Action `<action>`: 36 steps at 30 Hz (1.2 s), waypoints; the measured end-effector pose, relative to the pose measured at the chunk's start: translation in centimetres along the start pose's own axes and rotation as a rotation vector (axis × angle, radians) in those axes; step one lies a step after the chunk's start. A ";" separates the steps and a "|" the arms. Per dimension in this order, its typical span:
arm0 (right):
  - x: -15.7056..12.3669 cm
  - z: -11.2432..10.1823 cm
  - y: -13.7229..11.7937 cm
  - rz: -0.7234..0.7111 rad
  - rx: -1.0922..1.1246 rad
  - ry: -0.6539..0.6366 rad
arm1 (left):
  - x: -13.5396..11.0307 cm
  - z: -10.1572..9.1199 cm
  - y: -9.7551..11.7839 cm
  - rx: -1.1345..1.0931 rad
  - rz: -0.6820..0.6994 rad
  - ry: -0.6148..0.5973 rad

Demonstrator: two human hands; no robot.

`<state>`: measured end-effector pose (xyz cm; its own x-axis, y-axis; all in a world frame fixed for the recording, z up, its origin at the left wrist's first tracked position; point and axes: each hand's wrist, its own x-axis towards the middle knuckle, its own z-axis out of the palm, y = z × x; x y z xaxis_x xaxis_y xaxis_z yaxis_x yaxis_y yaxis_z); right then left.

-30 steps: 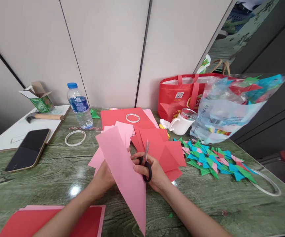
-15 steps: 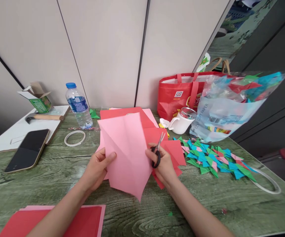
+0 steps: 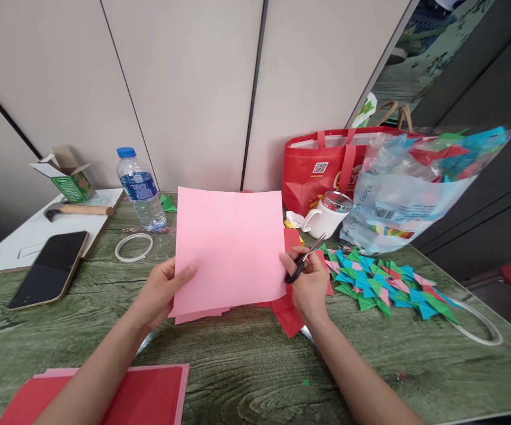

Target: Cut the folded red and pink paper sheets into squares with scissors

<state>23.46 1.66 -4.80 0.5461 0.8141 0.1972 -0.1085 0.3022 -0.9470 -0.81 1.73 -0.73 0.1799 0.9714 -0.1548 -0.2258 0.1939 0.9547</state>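
A sheet of pink paper (image 3: 231, 248) is held up nearly flat between my two hands. My left hand (image 3: 160, 292) pinches its lower left edge, thumb on the front. At the right edge, my right hand (image 3: 307, 280) touches the sheet with its thumb and also holds scissors (image 3: 302, 265) with black handles, the blades pointing up and right. Behind and below the sheet lie red paper pieces (image 3: 288, 313), largely covered by it. To the right of my right hand spreads a pile of folded green, blue and pink paper pieces (image 3: 370, 280).
On the left are a phone (image 3: 49, 268), a hammer (image 3: 80, 209), a small box (image 3: 69, 180), a water bottle (image 3: 140, 189) and a tape roll (image 3: 133, 248). Red and pink sheets (image 3: 149, 395) lie at the front left. A white mug (image 3: 328, 215), red bag (image 3: 306, 177) and plastic bag (image 3: 397, 206) stand at the back right.
The pink paper, creased and angled before, is now spread out wide and flat. My hands have moved apart, and the scissors have tilted further to the right.
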 end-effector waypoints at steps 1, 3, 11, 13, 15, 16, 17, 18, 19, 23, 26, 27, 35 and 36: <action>0.1 0.0 0.0 0.002 0.005 0.006 | 0.0 0.0 -0.1 0.018 -0.028 -0.014; 0.1 -0.1 0.0 0.022 0.016 -0.017 | 0.1 0.1 -0.2 0.041 -0.050 0.007; -0.3 -0.2 0.2 0.237 0.053 -0.248 | 0.3 -0.4 -0.1 0.012 -0.060 0.103; -0.2 -0.2 0.1 0.222 0.050 -0.222 | 0.2 -0.4 -0.1 0.011 -0.103 0.007; 0.0 -0.2 -0.1 0.230 0.042 -0.204 | 0.2 -0.4 -0.1 0.030 -0.110 -0.052; 0.1 -0.2 -0.2 0.242 0.041 -0.198 | 0.2 -0.3 -0.2 0.041 -0.100 -0.055; 0.1 -0.2 -0.4 0.255 0.043 -0.193 | 0.2 -0.3 -0.2 0.055 -0.093 -0.049; 0.2 -0.2 -0.5 0.269 0.049 -0.190 | 0.2 -0.2 -0.3 0.071 -0.094 -0.047; 0.2 -0.2 -0.6 0.281 0.055 -0.189 | 0.2 -0.2 -0.3 0.089 -0.103 -0.051; 0.3 -0.3 -0.5 0.304 0.056 -0.212 | 0.2 -0.1 -0.1 0.132 -0.145 -0.061; 0.4 -0.5 -0.7 0.248 0.046 -0.234 | 0.1 0.0 0.4 0.103 -0.137 0.014; 0.3 -0.5 -0.9 0.228 0.045 -0.253 | 0.1 -0.1 0.6 0.082 -0.117 0.054; -2.9 0.7 -2.4 0.440 0.070 -0.981 | 0.1 -0.7 1.5 -0.057 0.151 0.176; -3.5 0.9 -2.3 0.457 0.091 -1.025 | 0.0 -0.6 1.5 -0.050 0.152 0.161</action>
<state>21.08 -1.42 -3.11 -0.4967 0.8679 -0.0091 -0.2063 -0.1282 -0.9700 -1.76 2.12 0.52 -0.0137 0.9985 -0.0522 -0.2864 0.0461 0.9570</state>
